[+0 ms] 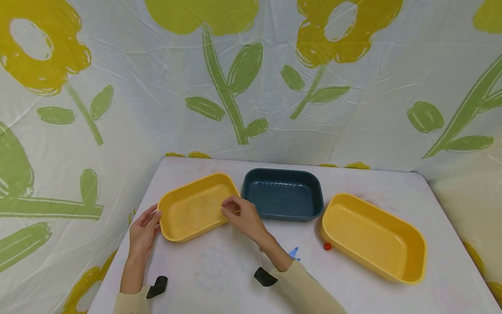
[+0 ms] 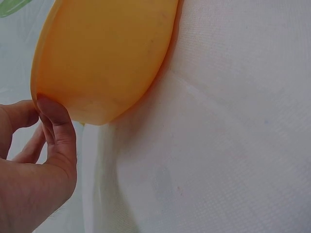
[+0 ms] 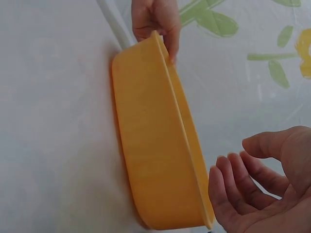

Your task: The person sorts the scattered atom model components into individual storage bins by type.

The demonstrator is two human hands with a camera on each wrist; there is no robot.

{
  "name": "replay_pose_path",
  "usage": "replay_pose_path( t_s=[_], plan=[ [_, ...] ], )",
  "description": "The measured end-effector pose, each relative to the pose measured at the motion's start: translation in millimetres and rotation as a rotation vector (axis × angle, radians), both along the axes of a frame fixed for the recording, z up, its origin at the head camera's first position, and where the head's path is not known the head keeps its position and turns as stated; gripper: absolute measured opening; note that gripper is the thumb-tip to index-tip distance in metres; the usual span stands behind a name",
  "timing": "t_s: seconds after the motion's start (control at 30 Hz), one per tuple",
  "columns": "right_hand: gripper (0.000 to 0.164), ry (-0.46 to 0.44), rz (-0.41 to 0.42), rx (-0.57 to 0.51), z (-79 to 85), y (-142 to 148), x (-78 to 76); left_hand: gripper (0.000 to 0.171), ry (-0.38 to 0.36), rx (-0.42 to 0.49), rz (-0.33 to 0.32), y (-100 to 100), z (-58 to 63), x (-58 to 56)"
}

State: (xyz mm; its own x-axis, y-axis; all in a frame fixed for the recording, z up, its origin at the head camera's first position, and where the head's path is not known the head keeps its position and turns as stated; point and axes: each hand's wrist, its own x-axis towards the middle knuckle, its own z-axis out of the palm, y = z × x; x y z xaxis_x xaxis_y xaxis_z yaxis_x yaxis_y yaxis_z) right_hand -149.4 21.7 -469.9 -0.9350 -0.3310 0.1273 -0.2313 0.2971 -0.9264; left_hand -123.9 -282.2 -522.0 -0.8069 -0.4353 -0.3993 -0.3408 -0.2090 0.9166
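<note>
Resting on the table (image 1: 184, 279), the left yellow tray (image 1: 190, 205) needs steadying: the left hand (image 1: 143, 231) pinches its left rim between thumb and fingers, while the right hand (image 1: 247, 218), fingers loosely curled and slightly apart from the thumb, should work lightly at the other end.

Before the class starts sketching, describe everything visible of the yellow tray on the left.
The left yellow tray is a shallow, open, rounded rectangle with a thin rim, apparently smooth plastic. It sits upright, turned askew, on the white-covered table, left of the dark blue tray; whether they touch is unclear. Faint clear streaks inside are too indistinct to identify. The left grip holds its left end by the rim; the right grip hovers at its right end, contact uncertain.
</note>
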Motion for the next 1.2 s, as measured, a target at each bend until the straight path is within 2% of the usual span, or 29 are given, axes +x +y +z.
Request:
replay_pose_path(
  t_s=[0.2, 0.43, 0.67, 0.93, 1.2],
  plan=[
    [0.014, 0.012, -0.028, -0.006, -0.9, 10.6, 8.5, 0.05, -0.005, -0.011, -0.005, -0.3, -1.0, 0.1],
    [0.016, -0.002, -0.041, 0.0, -4.3, 20.6, 19.5, 0.051, 0.026, -0.003, -0.009, -0.6, -0.9, 0.5],
    [0.016, 0.029, -0.05, 0.029, -9.7, 29.1, 29.1, 0.049, 0.075, 0.037, -0.011, 1.5, 0.6, 1.2],
    [0.014, 0.025, -0.054, 0.019, -14.9, 37.0, 40.8, 0.048, 0.043, 0.042, -0.016, 0.6, 2.9, 1.9],
    [0.017, 0.015, -0.061, 0.066, -23.7, 46.1, 50.6, 0.049, 0.046, 0.035, -0.014, 0.9, 2.0, 2.0]
  ],
)
